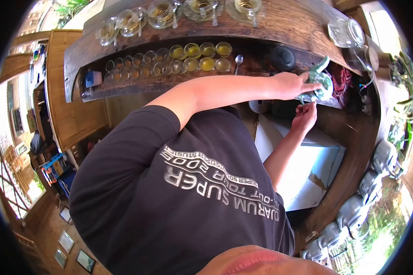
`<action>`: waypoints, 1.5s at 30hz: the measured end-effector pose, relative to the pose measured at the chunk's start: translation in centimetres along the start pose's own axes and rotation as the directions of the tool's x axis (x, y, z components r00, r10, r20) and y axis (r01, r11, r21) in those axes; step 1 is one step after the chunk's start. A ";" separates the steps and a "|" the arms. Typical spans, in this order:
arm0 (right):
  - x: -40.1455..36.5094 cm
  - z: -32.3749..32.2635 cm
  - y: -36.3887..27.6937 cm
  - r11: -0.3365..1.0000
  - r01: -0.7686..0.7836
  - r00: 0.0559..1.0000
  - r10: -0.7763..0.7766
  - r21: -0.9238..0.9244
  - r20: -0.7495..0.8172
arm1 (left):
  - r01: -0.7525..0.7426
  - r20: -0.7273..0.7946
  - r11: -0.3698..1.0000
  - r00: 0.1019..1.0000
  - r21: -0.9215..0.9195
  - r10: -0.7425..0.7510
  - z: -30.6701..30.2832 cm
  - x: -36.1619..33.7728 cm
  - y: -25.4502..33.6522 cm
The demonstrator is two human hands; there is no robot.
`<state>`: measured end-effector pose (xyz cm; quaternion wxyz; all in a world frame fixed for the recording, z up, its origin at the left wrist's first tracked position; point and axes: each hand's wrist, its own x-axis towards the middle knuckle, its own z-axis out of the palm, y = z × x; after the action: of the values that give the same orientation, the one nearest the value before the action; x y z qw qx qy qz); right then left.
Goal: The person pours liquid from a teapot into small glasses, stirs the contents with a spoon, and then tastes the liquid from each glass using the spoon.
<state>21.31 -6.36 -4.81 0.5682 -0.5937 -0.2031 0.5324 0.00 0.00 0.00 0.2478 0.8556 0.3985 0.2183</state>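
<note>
Left hand (293,85) atop green-patterned teapot (325,87)

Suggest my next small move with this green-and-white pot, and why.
I'd probably steady the pot with your left hand before any tilt: that hand lies across its top, its spout juts away from you, and your right hand is at its near edge.

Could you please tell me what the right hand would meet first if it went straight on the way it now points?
Most likely the teapot, just ahead of the right hand's fingers; depth is unclear, so they may be touching it.
</note>
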 end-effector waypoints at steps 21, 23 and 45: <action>-26.5 12.7 -11.2 0.963 0.259 0.939 -0.236 -0.066 0.248 | -0.043 -0.454 0.935 0.866 0.353 0.211 -22.7 -20.0 9.9; -28.3 13.0 -7.2 0.964 0.251 0.893 -0.197 -0.083 0.404 | 0.000 -0.417 0.938 0.896 0.346 0.154 -22.9 -25.4 8.7; -39.7 20.0 12.3 0.790 -0.012 0.857 0.325 -0.613 0.401 | 0.330 -0.178 0.916 0.911 -0.230 -0.373 -16.4 -52.5 -2.5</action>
<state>-14.32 -34.14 4.46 0.2334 -0.6029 -0.4387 0.6241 -41.63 -35.97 2.06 0.3204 0.7121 0.5479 0.3003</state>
